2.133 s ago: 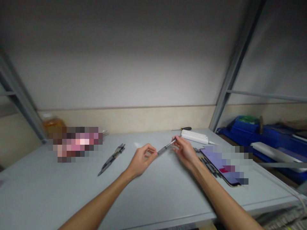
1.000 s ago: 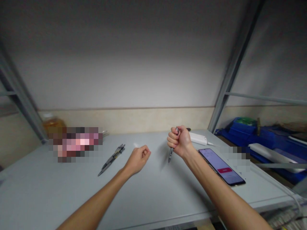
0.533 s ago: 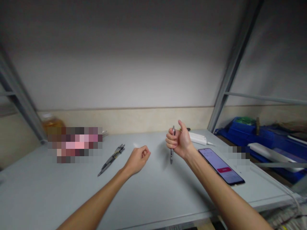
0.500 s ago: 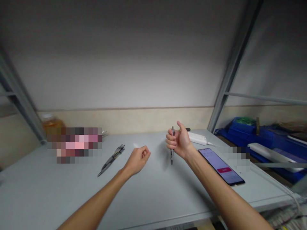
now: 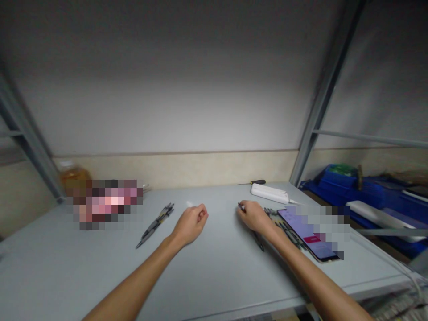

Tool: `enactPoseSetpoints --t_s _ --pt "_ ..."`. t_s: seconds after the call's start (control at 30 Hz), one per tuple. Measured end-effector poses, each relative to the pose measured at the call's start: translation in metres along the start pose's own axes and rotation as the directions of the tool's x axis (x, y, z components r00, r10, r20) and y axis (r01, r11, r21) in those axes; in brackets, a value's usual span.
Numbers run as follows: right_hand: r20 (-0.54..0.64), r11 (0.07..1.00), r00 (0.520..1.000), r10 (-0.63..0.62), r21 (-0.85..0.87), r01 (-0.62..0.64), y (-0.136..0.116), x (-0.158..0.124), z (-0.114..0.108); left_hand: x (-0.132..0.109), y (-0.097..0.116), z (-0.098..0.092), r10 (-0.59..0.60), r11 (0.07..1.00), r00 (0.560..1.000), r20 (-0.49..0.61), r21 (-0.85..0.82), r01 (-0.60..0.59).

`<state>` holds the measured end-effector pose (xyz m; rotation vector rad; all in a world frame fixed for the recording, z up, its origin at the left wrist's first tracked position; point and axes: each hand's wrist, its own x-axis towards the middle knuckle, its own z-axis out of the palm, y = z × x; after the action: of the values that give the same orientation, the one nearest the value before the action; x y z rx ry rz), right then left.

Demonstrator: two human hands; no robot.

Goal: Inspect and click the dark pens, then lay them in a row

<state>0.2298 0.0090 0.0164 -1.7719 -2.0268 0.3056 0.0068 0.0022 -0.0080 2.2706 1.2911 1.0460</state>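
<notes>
My right hand (image 5: 254,216) rests low on the grey table (image 5: 207,267), its fingers closed round a dark pen (image 5: 259,243). The pen lies nearly flat, one end poking out past the knuckles and the other trailing under the wrist. My left hand (image 5: 190,223) sits on the table as a loose fist, and whatever it may hold is hidden. A pair of dark pens (image 5: 155,223) lies to the left of that fist. Several more pens (image 5: 284,225) lie between my right hand and a phone (image 5: 306,232) with a lit screen.
A white power strip (image 5: 270,192) and a small screwdriver (image 5: 256,182) lie at the back of the table. An amber bottle (image 5: 72,171) stands at the far left. A metal rack post (image 5: 321,102) rises at the right, with blue bins (image 5: 351,187) beyond it.
My right hand came down from holding the pen upright above the table to lying on the surface with the pen flat. The left fist has stayed put.
</notes>
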Motion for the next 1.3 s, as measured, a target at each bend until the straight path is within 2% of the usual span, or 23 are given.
enactPoseSetpoints --t_s 0.13,0.3,0.4,0.53,0.87,1.1,1.3 --pt "0.000 0.943 1.000 0.027 -0.331 -0.025 0.005 -0.006 -0.005 0.001 -0.004 -0.001 0.007 0.996 1.000 -0.008 0.087 -0.006" --pt "0.007 0.874 0.998 0.060 -0.483 -0.049 0.005 -0.012 -0.018 0.001 -0.003 -0.002 -0.012 0.989 1.000 0.003 0.146 0.012" --pt "0.072 0.868 0.993 0.092 -0.495 -0.045 0.010 -0.013 -0.022 0.001 -0.002 -0.002 -0.018 0.988 1.000 0.016 0.156 0.016" --pt "0.113 0.872 0.992 0.052 -0.489 0.010 0.018 -0.012 -0.023 0.001 0.000 -0.002 -0.037 0.985 0.999 0.029 0.169 0.032" --pt "0.100 0.886 0.995 -0.021 -0.459 0.065 0.028 -0.008 -0.017 0.000 -0.001 -0.003 -0.039 0.987 0.998 0.059 0.158 0.029" --pt "0.113 0.917 0.994 0.002 -0.397 0.043 0.026 -0.009 -0.019 0.001 -0.001 -0.003 -0.020 0.989 0.998 0.066 0.147 0.010" --pt "0.100 0.906 0.995 0.011 -0.422 0.032 0.024 -0.008 -0.016 0.001 -0.002 -0.002 -0.001 0.987 0.998 0.069 0.162 -0.010"
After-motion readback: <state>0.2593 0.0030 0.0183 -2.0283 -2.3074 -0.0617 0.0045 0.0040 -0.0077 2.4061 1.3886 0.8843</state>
